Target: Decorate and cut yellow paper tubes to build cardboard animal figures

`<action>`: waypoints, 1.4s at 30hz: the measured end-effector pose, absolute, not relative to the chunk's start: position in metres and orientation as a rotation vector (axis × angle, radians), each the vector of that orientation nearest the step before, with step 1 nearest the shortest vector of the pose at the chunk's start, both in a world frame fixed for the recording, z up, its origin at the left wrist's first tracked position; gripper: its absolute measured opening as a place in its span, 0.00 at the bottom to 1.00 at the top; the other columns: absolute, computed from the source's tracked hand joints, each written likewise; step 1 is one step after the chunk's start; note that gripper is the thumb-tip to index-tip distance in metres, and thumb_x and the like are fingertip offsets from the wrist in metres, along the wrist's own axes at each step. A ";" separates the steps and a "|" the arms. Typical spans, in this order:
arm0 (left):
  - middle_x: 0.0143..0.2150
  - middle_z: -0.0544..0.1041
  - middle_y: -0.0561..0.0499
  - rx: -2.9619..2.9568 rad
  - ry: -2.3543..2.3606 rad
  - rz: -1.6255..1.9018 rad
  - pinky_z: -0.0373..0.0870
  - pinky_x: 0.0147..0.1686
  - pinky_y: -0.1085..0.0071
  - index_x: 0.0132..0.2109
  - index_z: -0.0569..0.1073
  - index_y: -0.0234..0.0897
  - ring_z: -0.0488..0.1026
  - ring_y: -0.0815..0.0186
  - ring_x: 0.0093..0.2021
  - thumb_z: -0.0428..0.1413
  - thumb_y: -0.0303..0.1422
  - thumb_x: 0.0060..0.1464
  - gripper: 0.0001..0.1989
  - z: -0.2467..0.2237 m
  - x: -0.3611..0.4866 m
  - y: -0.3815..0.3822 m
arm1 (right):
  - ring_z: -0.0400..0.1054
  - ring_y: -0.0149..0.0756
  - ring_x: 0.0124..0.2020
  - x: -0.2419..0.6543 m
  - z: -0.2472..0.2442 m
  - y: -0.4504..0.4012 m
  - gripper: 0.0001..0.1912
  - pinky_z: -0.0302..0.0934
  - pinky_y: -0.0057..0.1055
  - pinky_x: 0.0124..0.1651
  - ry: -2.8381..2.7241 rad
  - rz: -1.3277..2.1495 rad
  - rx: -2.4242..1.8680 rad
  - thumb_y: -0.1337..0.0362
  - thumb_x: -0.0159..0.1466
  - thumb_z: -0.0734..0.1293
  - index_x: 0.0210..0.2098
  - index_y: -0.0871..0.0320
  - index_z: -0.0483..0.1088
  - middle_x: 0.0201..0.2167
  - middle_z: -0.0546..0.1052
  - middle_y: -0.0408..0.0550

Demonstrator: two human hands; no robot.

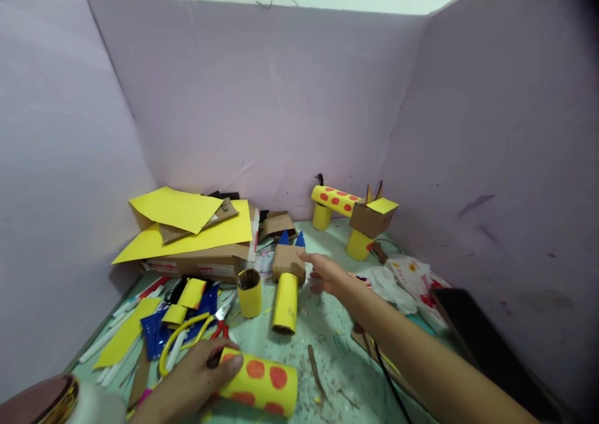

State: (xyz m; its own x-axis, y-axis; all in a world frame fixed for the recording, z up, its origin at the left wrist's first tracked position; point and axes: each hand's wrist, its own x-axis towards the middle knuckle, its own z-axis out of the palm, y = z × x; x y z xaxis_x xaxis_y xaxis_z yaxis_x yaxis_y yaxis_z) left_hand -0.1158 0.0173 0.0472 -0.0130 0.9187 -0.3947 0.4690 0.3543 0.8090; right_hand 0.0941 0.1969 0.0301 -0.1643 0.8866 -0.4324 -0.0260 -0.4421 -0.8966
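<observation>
My left hand grips a yellow paper tube with orange-red spots, thumb on top, low in the view. My right hand reaches from the right with its fingers apart, at the right side of a small brown cardboard box with two blue pointed ears. One fingertip overlaps the box edge; whether it touches I cannot tell. A plain yellow tube lies against the front of that box. Another yellow tube stands upright to its left.
A spotted animal figure with a cardboard head stands at the back right. Yellow sheets cover a carton at left. Scissors, markers and scraps lie below. A black flat object sits at right. Panels enclose the table.
</observation>
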 end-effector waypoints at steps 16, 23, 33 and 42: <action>0.21 0.74 0.51 1.514 1.947 0.614 0.62 0.26 0.70 0.24 0.73 0.37 0.71 0.60 0.26 0.50 0.47 0.48 0.19 0.050 -0.105 0.033 | 0.68 0.37 0.40 0.105 0.035 0.103 0.25 0.63 0.30 0.38 -0.697 1.770 -1.301 0.60 0.50 0.71 0.43 0.56 0.58 0.41 0.70 0.52; 0.29 0.78 0.43 1.668 2.042 0.357 0.61 0.31 0.68 0.31 0.75 0.36 0.74 0.55 0.33 0.48 0.46 0.50 0.19 0.060 -0.055 0.055 | 0.68 0.32 0.29 0.092 0.024 0.110 0.18 0.58 0.27 0.29 -0.723 1.904 -1.246 0.62 0.49 0.71 0.36 0.56 0.60 0.27 0.71 0.42; 0.38 0.77 0.31 1.594 2.163 0.358 0.60 0.36 0.57 0.39 0.72 0.32 0.72 0.40 0.42 0.50 0.45 0.47 0.21 0.045 -0.031 0.082 | 0.66 0.27 0.23 0.090 0.029 0.112 0.10 0.55 0.25 0.29 -0.731 2.020 -1.046 0.64 0.49 0.69 0.28 0.59 0.63 0.25 0.74 0.42; 0.20 0.63 0.57 1.014 1.605 1.027 0.57 0.17 0.73 0.39 0.64 0.35 0.63 0.69 0.17 0.47 0.46 0.51 0.18 0.050 -0.037 0.079 | 0.65 0.29 0.25 0.103 0.040 0.116 0.11 0.58 0.27 0.32 -0.647 2.035 -0.883 0.59 0.50 0.71 0.26 0.58 0.67 0.24 0.71 0.41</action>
